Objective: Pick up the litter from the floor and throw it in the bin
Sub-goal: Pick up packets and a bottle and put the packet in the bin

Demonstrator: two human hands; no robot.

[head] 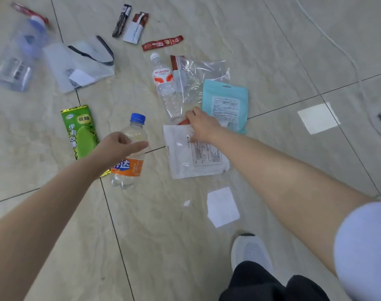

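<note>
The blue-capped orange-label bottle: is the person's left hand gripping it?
Yes, the left hand is wrapped around the orange-label bottle just above its label.

The red stick sachet (162, 43) lying on the floor tiles carries the word "NESCAFE" in white letters. The clear water bottle (166, 86) with the white cap has a white and red label reading "Wahaha". The green ice-cream wrapper (80, 131) shows the characters "低糖" in a pale oval near its top and "伊利心情" running down its face. The orange label on the blue-capped bottle (128, 155) shows the white character "达"; the character before it is hidden behind the hand. The white pouch (196, 153) and the light blue pouch (225, 104) each bear a printed panel too small to read.
</note>
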